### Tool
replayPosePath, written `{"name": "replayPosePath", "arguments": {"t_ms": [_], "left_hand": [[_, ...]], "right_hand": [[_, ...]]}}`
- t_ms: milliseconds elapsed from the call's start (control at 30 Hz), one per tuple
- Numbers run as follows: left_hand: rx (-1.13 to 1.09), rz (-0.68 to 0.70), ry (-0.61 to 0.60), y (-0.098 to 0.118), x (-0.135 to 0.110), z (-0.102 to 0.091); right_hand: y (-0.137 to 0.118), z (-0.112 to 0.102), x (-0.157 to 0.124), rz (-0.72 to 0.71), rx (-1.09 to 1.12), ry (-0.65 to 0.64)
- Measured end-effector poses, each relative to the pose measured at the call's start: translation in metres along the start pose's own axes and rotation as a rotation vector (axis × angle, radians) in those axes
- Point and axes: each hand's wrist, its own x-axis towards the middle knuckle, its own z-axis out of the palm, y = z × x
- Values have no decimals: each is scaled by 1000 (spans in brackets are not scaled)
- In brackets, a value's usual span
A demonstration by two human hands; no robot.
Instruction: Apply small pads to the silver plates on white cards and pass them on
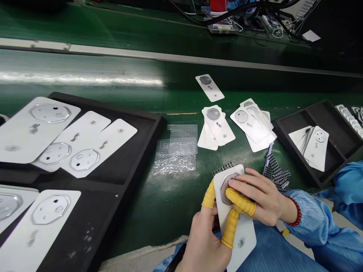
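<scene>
A white phone back cover [246,230] with an octagonal camera plate is tilted up near the table's front edge. My left hand [207,236] grips its lower left side, with yellow finger cots on the thumb and a finger. On the camera plate, the fingertips of my right hand [265,196] are pressed close together, its thumb in a yellow cot. Anything small between those fingertips is hidden. Just behind the cover lies a black dotted strip [223,168]. More dotted strips [276,172] and a thin purple strip [268,156] lie right of it.
A black tray [141,117] with several white covers fills the left. Bubble wrap [176,156] lies beside it. Loose cover piles [217,126] [253,124] and a single cover [210,87] sit farther back. Another black tray [336,124] stands right, near a co-worker's blue sleeve [348,181].
</scene>
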Motion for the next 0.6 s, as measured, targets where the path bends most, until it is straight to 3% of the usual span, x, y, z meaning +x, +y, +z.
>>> {"name": "replayPosePath", "arguments": {"t_ms": [133,467,600], "left_hand": [[-45,-33,4,6,-1,4],[27,-30,162,2,-10,8],[-15,-44,39,3,0,5]], "right_hand": [[2,-3,-3,-5,29,7],[0,-9,0,8,8,-43],[1,3,-7,49,126,-36]]}}
